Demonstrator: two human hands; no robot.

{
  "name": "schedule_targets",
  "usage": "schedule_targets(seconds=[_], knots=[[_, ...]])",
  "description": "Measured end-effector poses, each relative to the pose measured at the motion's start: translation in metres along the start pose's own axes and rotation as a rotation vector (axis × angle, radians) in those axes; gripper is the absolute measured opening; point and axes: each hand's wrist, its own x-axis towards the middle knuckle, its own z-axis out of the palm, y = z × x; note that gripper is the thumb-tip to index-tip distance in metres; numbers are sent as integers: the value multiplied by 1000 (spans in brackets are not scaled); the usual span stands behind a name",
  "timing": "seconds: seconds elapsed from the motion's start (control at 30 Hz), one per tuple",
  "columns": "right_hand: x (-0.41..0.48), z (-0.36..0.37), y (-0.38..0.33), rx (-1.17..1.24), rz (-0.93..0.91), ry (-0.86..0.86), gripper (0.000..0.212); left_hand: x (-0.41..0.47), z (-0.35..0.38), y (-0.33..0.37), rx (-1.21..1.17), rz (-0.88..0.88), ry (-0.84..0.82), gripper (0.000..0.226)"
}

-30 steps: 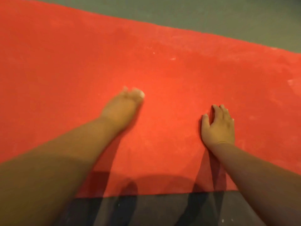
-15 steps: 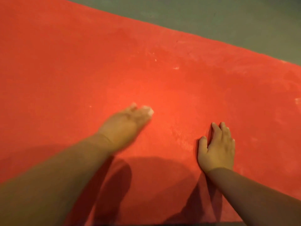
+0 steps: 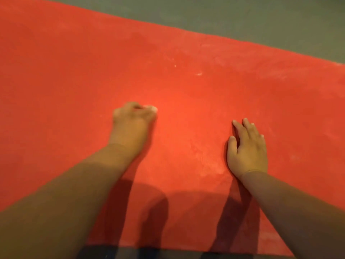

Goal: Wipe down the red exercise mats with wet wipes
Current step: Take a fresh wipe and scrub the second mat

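Observation:
A red exercise mat (image 3: 74,81) fills most of the view, lying on a grey floor. My left hand (image 3: 133,124) is on the mat left of centre, fingers curled round a small white wet wipe (image 3: 152,108), of which only a bit shows past the fingertips. My right hand (image 3: 247,150) rests flat on the mat to the right, fingers straight and slightly spread. Pale dusty smears and white specks (image 3: 198,74) mark the mat beyond the hands.
Grey floor (image 3: 242,15) runs along the mat's far edge at the top. A dark strip of floor (image 3: 168,254) shows at the mat's near edge at the bottom. My arms cast shadows on the near part of the mat.
My left hand with the wipe has moved across the mat and its fingers are now more curled. My right hand stays pressed in place. The camera has shifted slightly.

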Motion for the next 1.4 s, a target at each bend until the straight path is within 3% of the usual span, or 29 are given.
schedule_targets(seconds=[0.07,0.1,0.23,0.33,0.37,0.5,0.53,0.6,0.7,0.8,0.87,0.97,1.03,1.1,1.2,1.27,1.3,1.4], knots=[[1,-1,-1,-14,-9,-7,57,9,6,0,-6,-252,-26,40],[1,-1,-1,-17,-12,-13,58,6,12,12,-1,-230,-53,43],[1,-1,-3,-20,-11,-1,58,-29,21,76,-176,271,-215,40],[2,-1,-1,-9,-8,-3,59,-8,14,48,-89,496,-233,38],[1,-1,-1,-9,-12,-1,59,4,12,30,7,432,-203,40],[3,-2,-2,-12,-16,-4,60,26,2,-22,145,-255,33,31],[3,-2,-2,-14,-13,-10,60,21,5,-9,153,-302,42,26],[2,-3,-2,-21,-11,-22,60,3,13,40,105,-182,-31,24],[4,-4,-3,-26,-21,-26,61,-29,19,104,-162,191,-205,28],[3,-3,-2,-24,-21,-23,61,-24,11,89,-223,433,-241,22],[4,-2,-2,-22,-30,-19,61,-7,3,51,-86,324,-142,17],[5,-2,-2,-21,-30,-23,61,5,-12,-10,8,-186,36,22],[4,-3,-2,-28,-26,-31,61,-2,-13,-3,-19,-319,46,19],[4,-3,-3,-28,-23,-30,61,-16,-8,40,-70,-208,2,11],[5,-4,-4,-25,-24,-35,61,-40,2,95,-186,236,-165,21],[5,-5,-4,-27,-28,-39,62,-37,2,94,-158,474,-293,18],[5,-5,-5,-24,-30,-39,62,-28,2,84,-146,518,-345,17],[4,-6,-5,-27,-28,-43,62,18,-4,36,-28,312,-351,35]])
